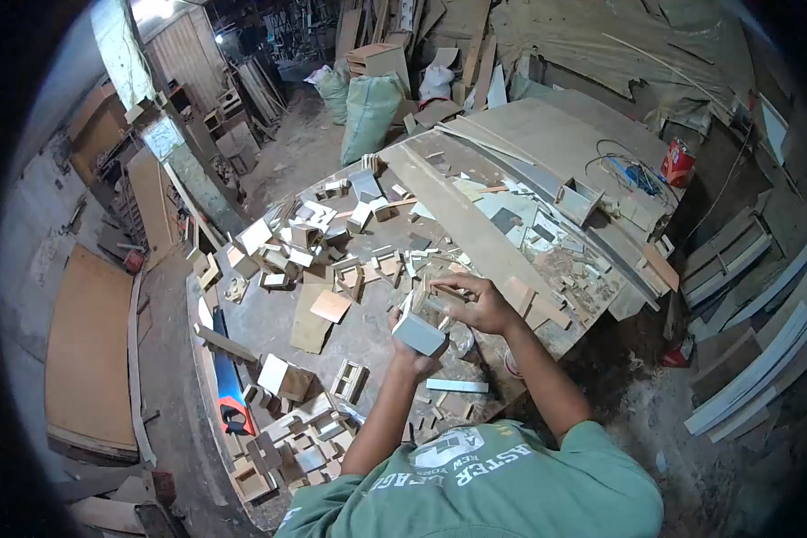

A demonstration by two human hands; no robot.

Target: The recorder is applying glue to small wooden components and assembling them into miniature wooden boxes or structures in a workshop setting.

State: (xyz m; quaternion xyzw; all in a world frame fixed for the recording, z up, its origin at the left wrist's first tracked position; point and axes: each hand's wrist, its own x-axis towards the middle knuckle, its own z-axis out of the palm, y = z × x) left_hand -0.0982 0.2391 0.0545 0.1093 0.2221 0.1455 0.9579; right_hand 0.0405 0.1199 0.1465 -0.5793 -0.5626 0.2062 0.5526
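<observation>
Over the near part of the workbench, my left hand (pixel 411 359) is closed round a small wooden box (pixel 419 334) from below. The box has a pale grey-white face turned toward me and a bare wood frame behind it. My right hand (pixel 486 309) reaches in from the right, with its fingers bent over the box's far upper side, gripping it there. Its fingertips partly hide the wood under them. Just below the hands, a white strip (pixel 457 386) lies on the bench. A small slatted wooden frame (pixel 349 380) rests left of my left forearm.
Many small wooden boxes (pixel 300 238) crowd the bench's far left. A handsaw (pixel 231 394) with a blue blade lies along the left edge. Near my left arm sit wood blocks (pixel 309 457). A long board (pixel 462 215) crosses the bench; a red can (pixel 678 163) stands far right.
</observation>
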